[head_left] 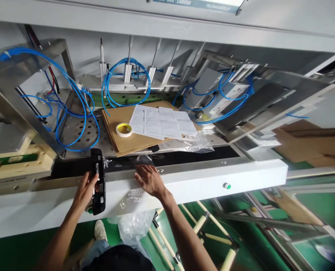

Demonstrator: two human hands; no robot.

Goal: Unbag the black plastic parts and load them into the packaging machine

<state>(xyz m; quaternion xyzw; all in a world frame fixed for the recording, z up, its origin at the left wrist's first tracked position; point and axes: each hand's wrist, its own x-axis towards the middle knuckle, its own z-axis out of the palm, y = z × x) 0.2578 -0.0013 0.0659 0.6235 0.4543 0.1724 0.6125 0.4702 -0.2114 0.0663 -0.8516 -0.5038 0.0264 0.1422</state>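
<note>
as left hand (85, 192) grips black plastic (99, 203)

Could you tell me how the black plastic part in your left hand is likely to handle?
The black plastic part looks stiff, since it stands straight in the left hand. Probably light, as one hand carries it; its narrow shape may tip.

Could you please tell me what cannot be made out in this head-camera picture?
All in the head view:
- The left hand hides part of the black plastic part, so its whole shape is unseen.
- The right hand hides what lies under its palm.
- Printing on the paper sheets is too small to read.
- The right frame edge cuts off the cardboard sheets.
</note>
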